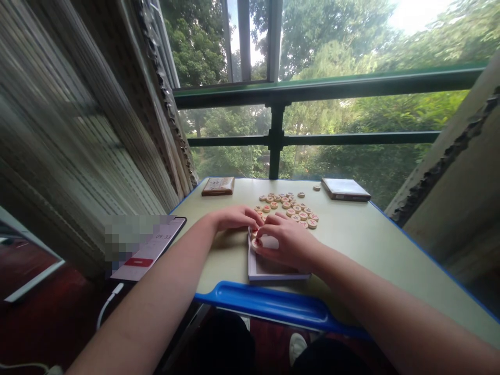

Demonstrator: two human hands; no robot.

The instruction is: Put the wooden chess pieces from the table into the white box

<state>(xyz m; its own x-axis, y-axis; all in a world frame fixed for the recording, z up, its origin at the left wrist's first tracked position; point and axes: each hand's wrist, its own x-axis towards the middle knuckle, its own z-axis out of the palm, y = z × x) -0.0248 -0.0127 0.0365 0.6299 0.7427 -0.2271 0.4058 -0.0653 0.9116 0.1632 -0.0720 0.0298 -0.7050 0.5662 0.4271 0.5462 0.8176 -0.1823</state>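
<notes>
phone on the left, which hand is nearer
Left. The left hand is to the right of the phone, and the right hand is farther right, beyond the left hand.

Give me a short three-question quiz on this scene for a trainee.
1. Which is nearer the phone, the left hand or the right hand?
2. True or false: the round wooden xiangqi pieces beyond the hands stand in one tall stack.
3. What colour is the plastic lip along the near edge of the table?

Key: 1. The left hand. 2. False. 3. Blue.
</notes>
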